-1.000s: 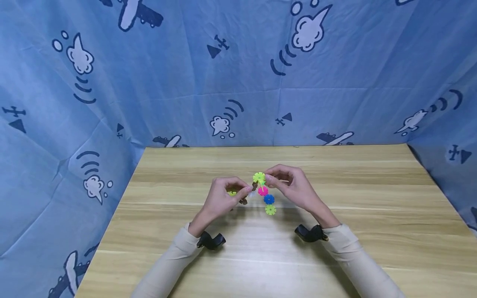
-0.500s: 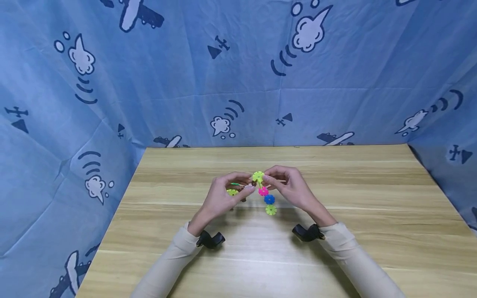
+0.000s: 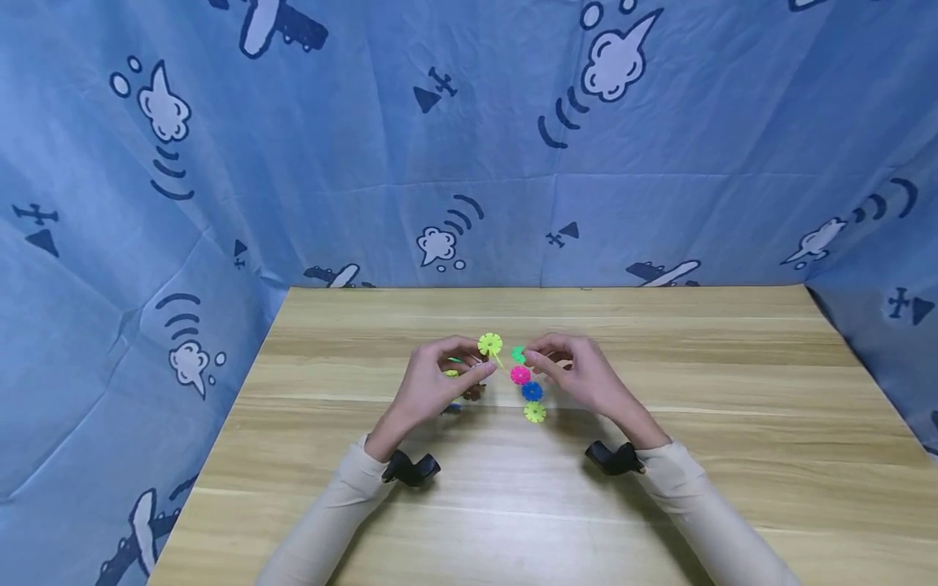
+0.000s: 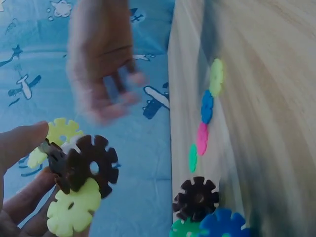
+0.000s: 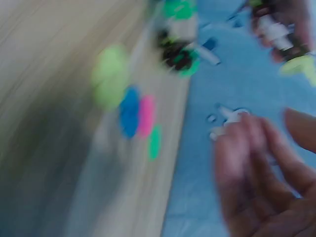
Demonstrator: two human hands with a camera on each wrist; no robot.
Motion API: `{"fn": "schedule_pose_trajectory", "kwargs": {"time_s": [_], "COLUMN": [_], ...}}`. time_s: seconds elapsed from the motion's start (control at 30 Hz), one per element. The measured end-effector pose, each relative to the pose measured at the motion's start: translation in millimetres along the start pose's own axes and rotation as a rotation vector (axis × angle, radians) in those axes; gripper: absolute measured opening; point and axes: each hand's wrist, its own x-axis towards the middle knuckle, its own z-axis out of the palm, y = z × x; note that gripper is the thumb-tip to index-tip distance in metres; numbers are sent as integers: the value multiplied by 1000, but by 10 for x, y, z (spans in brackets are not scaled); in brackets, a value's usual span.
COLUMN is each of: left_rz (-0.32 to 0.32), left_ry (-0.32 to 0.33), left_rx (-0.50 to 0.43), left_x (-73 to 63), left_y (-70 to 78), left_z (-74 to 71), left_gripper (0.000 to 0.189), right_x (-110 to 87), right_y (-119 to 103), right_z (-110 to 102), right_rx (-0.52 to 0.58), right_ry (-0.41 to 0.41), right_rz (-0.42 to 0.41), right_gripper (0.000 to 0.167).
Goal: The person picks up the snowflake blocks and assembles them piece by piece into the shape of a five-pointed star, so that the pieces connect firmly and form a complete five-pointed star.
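My left hand (image 3: 432, 381) pinches a joined cluster of notched plastic snowflake discs above the table. In the left wrist view the cluster has brown discs (image 4: 94, 165), a yellow disc (image 4: 74, 207) low on it and more yellow near the thumb; a bit of white shows between them. My right hand (image 3: 575, 376) hovers to the right of it, apart from the cluster, fingers loosely bent with nothing between them. Blurred fingers (image 5: 237, 163) show in the right wrist view. Near that hand lie a green disc (image 3: 518, 354), a pink disc (image 3: 520, 375), a blue disc (image 3: 532, 391) and a yellow-green disc (image 3: 535, 413).
Below and behind my left hand lie more loose discs, among them a brown disc (image 4: 196, 198), a blue disc (image 4: 224, 224) and a green disc (image 4: 185, 228). The wooden table (image 3: 696, 366) ends at a blue patterned curtain (image 3: 498, 122) at the back.
Both hands were together at the cluster's top yellow disc. My right hand has let go and drawn right; my left hand has carried the cluster slightly left, uncovering the green disc.
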Motion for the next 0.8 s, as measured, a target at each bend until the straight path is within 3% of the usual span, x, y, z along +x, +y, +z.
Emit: {"fn": "schedule_pose_trajectory", "kwargs": {"time_s": [0.1,0.17,0.27,0.43,0.8], "left_rz": [-7,-17,-37,-57,-58], "left_ry": [19,34,62,98,111], "left_rx": [-33,-44,-58,-82,-182], "left_x": [4,4,-2,-26,-102], "left_y": [-5,0,2,-15,-55], "left_z": [-62,-112,-183,-286,-390], "left_gripper": [30,30,30,30,29], "right_x": [-70,-112,-160,-176,-185], "right_y": [117,185,240,246,259], "right_z": [-4,13,55,136,184], "right_rx": [-172,-224,-242,-256,-268], "right_ry": [-43,-87,-135,-149,-122], "right_rz": [6,23,53,54,62], "right_gripper": [11,9,16,30,30]}}
